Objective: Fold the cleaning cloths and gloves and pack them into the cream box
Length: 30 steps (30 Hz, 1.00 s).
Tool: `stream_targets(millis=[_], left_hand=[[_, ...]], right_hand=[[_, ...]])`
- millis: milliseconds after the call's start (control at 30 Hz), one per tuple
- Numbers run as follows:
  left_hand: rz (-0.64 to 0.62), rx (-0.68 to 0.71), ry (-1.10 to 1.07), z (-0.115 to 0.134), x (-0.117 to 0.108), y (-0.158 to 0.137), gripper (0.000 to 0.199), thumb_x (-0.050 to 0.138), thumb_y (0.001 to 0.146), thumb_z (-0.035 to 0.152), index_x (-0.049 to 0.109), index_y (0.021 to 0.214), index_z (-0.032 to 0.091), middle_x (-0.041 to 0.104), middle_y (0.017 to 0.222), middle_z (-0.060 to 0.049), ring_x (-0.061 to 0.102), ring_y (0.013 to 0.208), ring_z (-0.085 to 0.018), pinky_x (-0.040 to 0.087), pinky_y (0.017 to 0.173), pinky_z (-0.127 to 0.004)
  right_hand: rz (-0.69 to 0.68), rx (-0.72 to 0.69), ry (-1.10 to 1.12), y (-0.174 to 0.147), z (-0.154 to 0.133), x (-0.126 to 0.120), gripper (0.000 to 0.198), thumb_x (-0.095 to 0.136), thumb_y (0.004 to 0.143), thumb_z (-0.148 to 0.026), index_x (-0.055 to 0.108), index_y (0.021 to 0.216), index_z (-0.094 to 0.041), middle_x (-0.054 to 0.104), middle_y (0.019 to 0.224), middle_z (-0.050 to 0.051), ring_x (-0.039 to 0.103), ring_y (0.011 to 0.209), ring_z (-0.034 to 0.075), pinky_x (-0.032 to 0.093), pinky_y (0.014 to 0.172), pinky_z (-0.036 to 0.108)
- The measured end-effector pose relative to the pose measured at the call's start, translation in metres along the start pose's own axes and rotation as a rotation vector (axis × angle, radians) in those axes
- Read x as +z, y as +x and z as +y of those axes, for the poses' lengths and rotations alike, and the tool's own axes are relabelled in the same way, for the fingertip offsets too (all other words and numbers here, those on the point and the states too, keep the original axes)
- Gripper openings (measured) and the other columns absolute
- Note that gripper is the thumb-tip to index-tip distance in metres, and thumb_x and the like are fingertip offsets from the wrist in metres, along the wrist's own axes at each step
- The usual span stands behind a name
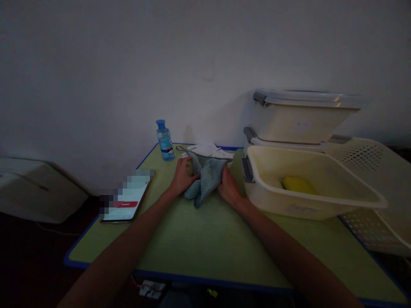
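Note:
Between my two hands is a grey-green cleaning cloth (208, 175), bunched up, with a hanging loop at its upper left corner. My left hand (184, 176) grips its left side, the thumb pressing on the front. My right hand (228, 185) is closed on the right edge, and most of its fingers are hidden behind the fabric. The lower folds hang close to the green table (205, 239); I cannot tell whether they touch it. White papers or cloths (205, 149) lie just behind.
A blue-capped bottle (165, 141) stands at the back left, and a lit tablet or phone (128, 199) lies near the left edge. At right, an open cream bin (314, 209) holds a yellow item (298, 185). Lidded boxes (302, 122) are stacked behind it, beside a perforated basket (385, 167).

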<state>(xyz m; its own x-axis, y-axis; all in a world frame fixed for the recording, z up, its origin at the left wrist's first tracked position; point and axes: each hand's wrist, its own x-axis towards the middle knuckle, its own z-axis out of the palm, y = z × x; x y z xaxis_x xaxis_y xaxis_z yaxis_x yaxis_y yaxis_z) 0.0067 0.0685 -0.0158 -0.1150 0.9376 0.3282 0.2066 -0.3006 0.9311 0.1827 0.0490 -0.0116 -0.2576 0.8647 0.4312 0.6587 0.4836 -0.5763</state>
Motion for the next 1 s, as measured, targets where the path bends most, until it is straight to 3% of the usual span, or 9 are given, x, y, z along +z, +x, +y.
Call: stream_targets(millis=[100, 200, 367, 467, 600, 700, 833, 933, 1000], left_hand=[[-0.029, 0.108, 0.157, -0.002, -0.002, 0.0, 0.081, 0.078, 0.041, 0.019, 0.045, 0.116, 0.016, 0.042, 0.125, -0.012, 0.036, 0.121, -0.03, 0.025, 0.103, -0.045], [-0.147, 0.13, 0.28, -0.006, -0.001, -0.001, 0.095, 0.078, 0.046, 0.027, 0.032, 0.129, 0.014, 0.042, 0.129, -0.017, 0.036, 0.123, -0.032, 0.026, 0.103, -0.047], [-0.256, 0.105, 0.157, -0.009, -0.002, -0.003, 0.091, 0.067, 0.063, 0.029, 0.015, 0.136, 0.012, 0.054, 0.119, -0.017, 0.051, 0.111, -0.028, 0.036, 0.096, -0.044], [-0.287, 0.179, 0.073, -0.006, -0.005, -0.004, 0.085, 0.064, 0.066, 0.031, 0.018, 0.135, 0.013, 0.058, 0.113, -0.014, 0.055, 0.106, -0.026, 0.041, 0.093, -0.042], [-0.303, 0.204, -0.031, -0.007, -0.006, -0.003, 0.087, 0.069, 0.062, 0.032, 0.021, 0.133, 0.016, 0.057, 0.111, -0.013, 0.056, 0.102, -0.025, 0.041, 0.092, -0.041], [-0.355, 0.186, -0.157, -0.012, -0.005, -0.002, 0.099, 0.077, 0.055, 0.031, 0.018, 0.134, 0.02, 0.055, 0.115, -0.013, 0.057, 0.101, -0.024, 0.042, 0.092, -0.041], [-0.423, 0.118, -0.276, -0.014, -0.004, -0.001, 0.098, 0.076, 0.058, 0.031, 0.018, 0.136, 0.023, 0.052, 0.122, -0.014, 0.055, 0.107, -0.024, 0.041, 0.094, -0.04], [-0.492, 0.127, -0.259, -0.007, -0.004, -0.001, 0.083, 0.073, 0.06, 0.03, 0.033, 0.132, 0.022, 0.045, 0.131, -0.013, 0.047, 0.117, -0.025, 0.037, 0.099, -0.038], [-0.525, 0.144, -0.2, -0.001, -0.004, -0.002, 0.064, 0.07, 0.062, 0.028, 0.049, 0.122, 0.019, 0.051, 0.127, -0.01, 0.046, 0.118, -0.025, 0.035, 0.101, -0.036]], right_hand=[[0.037, 0.011, 0.057, -0.003, -0.001, -0.002, 0.063, 0.045, 0.077, -0.016, 0.017, 0.133, -0.013, 0.055, 0.115, 0.015, 0.057, 0.1, 0.023, 0.048, 0.082, 0.037], [0.025, -0.043, 0.101, -0.006, -0.003, -0.005, 0.072, 0.047, 0.079, -0.019, 0.007, 0.138, -0.016, 0.052, 0.124, 0.014, 0.056, 0.104, 0.022, 0.046, 0.088, 0.037], [-0.223, -0.343, 0.002, -0.009, -0.009, -0.007, 0.068, 0.05, 0.077, -0.013, 0.024, 0.138, -0.029, 0.037, 0.14, 0.004, 0.043, 0.121, 0.023, 0.039, 0.097, 0.038], [-0.311, -0.388, -0.074, -0.008, -0.012, -0.007, 0.072, 0.047, 0.073, -0.003, 0.027, 0.137, -0.028, 0.031, 0.143, 0.006, 0.041, 0.122, 0.025, 0.041, 0.095, 0.04], [-0.321, -0.427, -0.07, -0.008, -0.01, -0.007, 0.07, 0.048, 0.071, 0.0, 0.032, 0.135, -0.025, 0.031, 0.142, 0.009, 0.042, 0.121, 0.024, 0.042, 0.094, 0.041], [-0.314, -0.452, -0.057, -0.009, -0.008, -0.006, 0.065, 0.052, 0.069, -0.001, 0.039, 0.13, -0.021, 0.035, 0.14, 0.011, 0.042, 0.121, 0.024, 0.041, 0.094, 0.04], [-0.279, -0.477, -0.006, -0.012, -0.01, -0.006, 0.059, 0.056, 0.07, -0.005, 0.042, 0.126, -0.015, 0.04, 0.136, 0.015, 0.04, 0.123, 0.024, 0.039, 0.097, 0.039], [-0.296, -0.484, 0.026, -0.014, -0.013, -0.008, 0.052, 0.055, 0.075, -0.011, 0.043, 0.125, -0.017, 0.041, 0.136, 0.013, 0.041, 0.123, 0.021, 0.038, 0.098, 0.038], [-0.327, -0.475, 0.028, -0.016, -0.015, -0.009, 0.047, 0.053, 0.078, -0.016, 0.044, 0.124, -0.02, 0.043, 0.135, 0.011, 0.041, 0.123, 0.02, 0.038, 0.098, 0.038]])
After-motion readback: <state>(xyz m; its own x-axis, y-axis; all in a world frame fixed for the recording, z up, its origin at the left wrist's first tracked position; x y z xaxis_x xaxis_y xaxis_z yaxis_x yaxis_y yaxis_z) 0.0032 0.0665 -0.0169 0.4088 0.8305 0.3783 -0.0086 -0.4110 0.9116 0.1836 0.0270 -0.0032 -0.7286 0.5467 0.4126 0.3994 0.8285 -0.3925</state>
